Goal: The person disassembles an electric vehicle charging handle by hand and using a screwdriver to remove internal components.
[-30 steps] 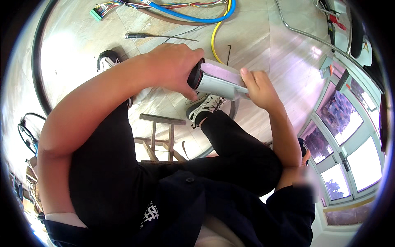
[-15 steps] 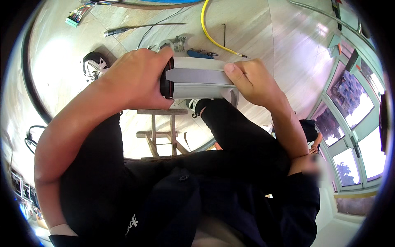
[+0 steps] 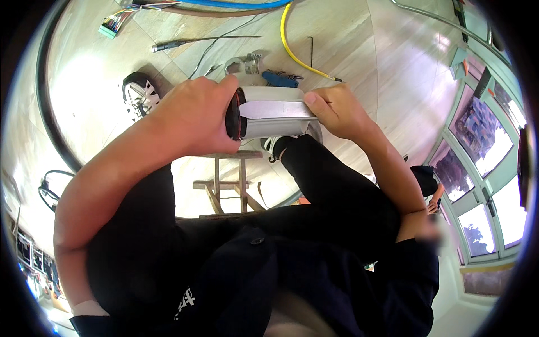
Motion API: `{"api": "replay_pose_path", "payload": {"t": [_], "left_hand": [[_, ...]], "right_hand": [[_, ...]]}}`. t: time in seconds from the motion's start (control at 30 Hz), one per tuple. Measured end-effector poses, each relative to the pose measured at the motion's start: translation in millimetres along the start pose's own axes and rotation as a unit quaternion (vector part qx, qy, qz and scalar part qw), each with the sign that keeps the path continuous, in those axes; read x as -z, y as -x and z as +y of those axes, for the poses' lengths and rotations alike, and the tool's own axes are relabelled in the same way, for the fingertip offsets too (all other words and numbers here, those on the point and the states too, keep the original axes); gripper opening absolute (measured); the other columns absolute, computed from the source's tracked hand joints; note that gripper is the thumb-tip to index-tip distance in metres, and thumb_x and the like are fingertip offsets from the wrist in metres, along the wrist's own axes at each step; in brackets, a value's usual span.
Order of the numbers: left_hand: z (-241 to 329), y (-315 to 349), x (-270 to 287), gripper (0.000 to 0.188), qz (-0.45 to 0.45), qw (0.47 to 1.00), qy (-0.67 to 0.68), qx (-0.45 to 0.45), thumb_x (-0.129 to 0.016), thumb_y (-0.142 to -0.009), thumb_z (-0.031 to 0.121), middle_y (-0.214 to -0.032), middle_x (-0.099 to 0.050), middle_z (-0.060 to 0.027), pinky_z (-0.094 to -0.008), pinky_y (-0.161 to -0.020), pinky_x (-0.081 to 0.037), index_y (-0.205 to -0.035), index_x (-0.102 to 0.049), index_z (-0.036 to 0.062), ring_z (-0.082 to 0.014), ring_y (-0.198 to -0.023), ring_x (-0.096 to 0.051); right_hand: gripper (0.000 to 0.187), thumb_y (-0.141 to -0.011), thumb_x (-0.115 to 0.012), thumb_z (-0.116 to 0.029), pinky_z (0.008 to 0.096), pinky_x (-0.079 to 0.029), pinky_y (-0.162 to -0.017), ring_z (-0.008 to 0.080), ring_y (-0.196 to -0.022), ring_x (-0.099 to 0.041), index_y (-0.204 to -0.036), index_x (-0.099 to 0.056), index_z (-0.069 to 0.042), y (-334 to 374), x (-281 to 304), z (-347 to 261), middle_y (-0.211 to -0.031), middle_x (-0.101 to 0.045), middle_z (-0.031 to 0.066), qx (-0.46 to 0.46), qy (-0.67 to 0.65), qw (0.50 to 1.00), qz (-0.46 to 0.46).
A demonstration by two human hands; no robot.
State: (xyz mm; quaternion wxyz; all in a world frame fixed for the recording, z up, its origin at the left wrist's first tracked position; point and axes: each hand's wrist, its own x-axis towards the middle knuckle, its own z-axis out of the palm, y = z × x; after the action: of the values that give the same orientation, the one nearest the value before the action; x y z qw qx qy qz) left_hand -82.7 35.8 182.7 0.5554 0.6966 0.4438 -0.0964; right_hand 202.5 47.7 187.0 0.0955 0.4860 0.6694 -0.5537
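Held level above my knees is a light grey tube-shaped housing [image 3: 275,94] with a raised silver strip along its side. My left hand [image 3: 205,115] is wrapped round its left end, over a black ring [image 3: 236,115] edged with a thin red line. At the opposite end my right hand [image 3: 337,112] grips the housing, thumb on the silver strip. A curved grey part of the housing shows below the right hand. The undersides and most fingertips of both hands are hidden.
On the floor beyond lie a blue hex key set [image 3: 281,78], a clear plastic-looking piece [image 3: 244,64], an L-shaped hex key [image 3: 311,50], a yellow cable [image 3: 289,48] and a black cable with a connector [image 3: 168,45]. A wooden stool [image 3: 241,182] stands between my legs. Another person [image 3: 424,182] is at right.
The housing and both hands sit slightly lower in the picture, with the floor things shifted down and right too. The silver strip looks brighter. Both grips stay as they were.
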Motion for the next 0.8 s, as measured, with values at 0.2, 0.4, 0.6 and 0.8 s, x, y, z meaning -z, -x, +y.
{"api": "replay_pose_path", "payload": {"t": [0.2,0.4,0.6,0.8], "left_hand": [[-4.6,6.1,-1.6,0.054,-0.005,0.999,0.033,-0.007,-0.081,-0.061,0.026,-0.081,-0.065,-0.0233,-0.0472,-0.074,-0.054,-0.1,-0.055,-0.0009,-0.0414,-0.08,-0.066],[-8.1,2.8,-7.3,0.055,0.02,0.999,0.025,-0.025,-0.081,-0.061,0.026,-0.078,-0.065,-0.0222,-0.0472,-0.074,-0.054,-0.101,-0.055,-0.0007,-0.0422,-0.078,-0.065],[-5.2,2.0,-6.0,0.055,0.022,0.999,0.039,-0.029,-0.082,-0.06,0.026,-0.079,-0.066,-0.0219,-0.0462,-0.074,-0.054,-0.102,-0.056,0.0014,-0.0422,-0.078,-0.066],[-0.3,-3.7,-2.4,0.057,-0.007,0.998,0.056,0.009,-0.082,-0.059,0.028,-0.078,-0.066,-0.022,-0.0446,-0.074,-0.054,-0.102,-0.056,0.0015,-0.0417,-0.078,-0.067]], "right_hand": [[0.056,-0.099,-0.047,-0.042,0.0421,-0.039,-0.056,0.0316,-0.054,-0.044,-0.071,-0.058,0.005,-4.1,8.9,-13.9,-0.059,-0.048,0.0222,-0.069,-0.018,0.996,-0.058],[0.051,-0.101,-0.046,-0.035,0.0362,-0.038,-0.052,0.016,-0.053,-0.04,-0.067,-0.051,0.003,3.4,-3.1,2.2,-0.054,-0.044,0.0103,0.014,-0.027,0.999,0.01],[0.052,-0.1,-0.046,-0.037,0.0365,-0.039,-0.053,0.0181,-0.053,-0.042,-0.069,-0.053,0.004,7.1,2.2,3.8,-0.054,-0.044,0.0121,-0.02,-0.024,0.999,-0.012],[0.061,-0.098,-0.045,-0.049,0.0399,-0.042,-0.057,0.0278,-0.055,-0.05,-0.074,-0.06,0.005,0.4,12.1,1.9,-0.058,-0.052,0.0181,-0.057,0.003,0.998,-0.023]]}}
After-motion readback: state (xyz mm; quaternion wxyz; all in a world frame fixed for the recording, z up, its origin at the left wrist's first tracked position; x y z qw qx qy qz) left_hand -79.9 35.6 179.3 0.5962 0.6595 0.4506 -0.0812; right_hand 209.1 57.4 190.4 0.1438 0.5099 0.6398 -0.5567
